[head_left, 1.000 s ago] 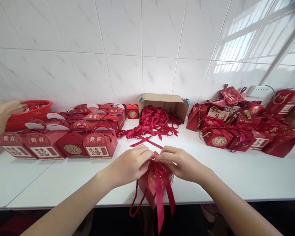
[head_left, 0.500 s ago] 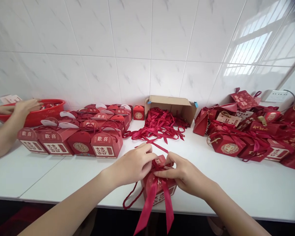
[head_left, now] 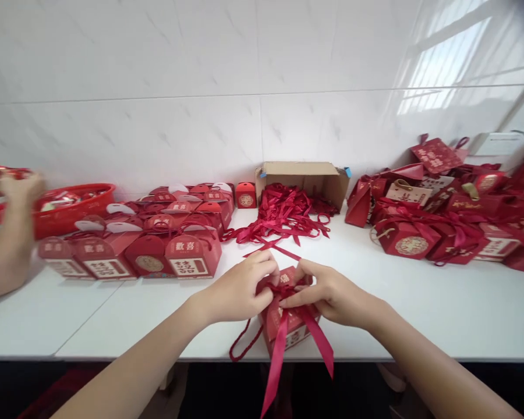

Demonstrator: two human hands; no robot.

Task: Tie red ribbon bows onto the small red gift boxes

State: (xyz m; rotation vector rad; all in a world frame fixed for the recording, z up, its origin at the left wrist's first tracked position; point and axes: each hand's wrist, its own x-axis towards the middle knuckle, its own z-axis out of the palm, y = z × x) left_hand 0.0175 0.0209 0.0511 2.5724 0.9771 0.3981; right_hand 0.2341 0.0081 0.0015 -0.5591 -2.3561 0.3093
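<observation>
A red gift box (head_left: 274, 326) stands near the table's front edge, tilted in view, with a cord handle (head_left: 247, 344) looping out on its left. A shiny red ribbon (head_left: 278, 358) is tied around its top, and two tails hang down over the front, past the table edge. My left hand (head_left: 243, 288) pinches the ribbon at the left of the knot. On the other side, my right hand (head_left: 327, 292) has thumb and fingers closed on the ribbon's right loop. Fingers partly hide the knot.
Rows of red boxes (head_left: 151, 256) stand at left. Behind the work, loose ribbons (head_left: 283, 212) spill from a cardboard box (head_left: 303, 169). Ribboned boxes (head_left: 413, 241) pile up at right. A co-worker's hand (head_left: 21, 192) is over a red basin (head_left: 94, 206) at far left.
The view has shifted slightly. Both my hands stay at the knot, and the ribbon tails have swung right. The co-worker's hand has moved left and lifted a red item from the basin.
</observation>
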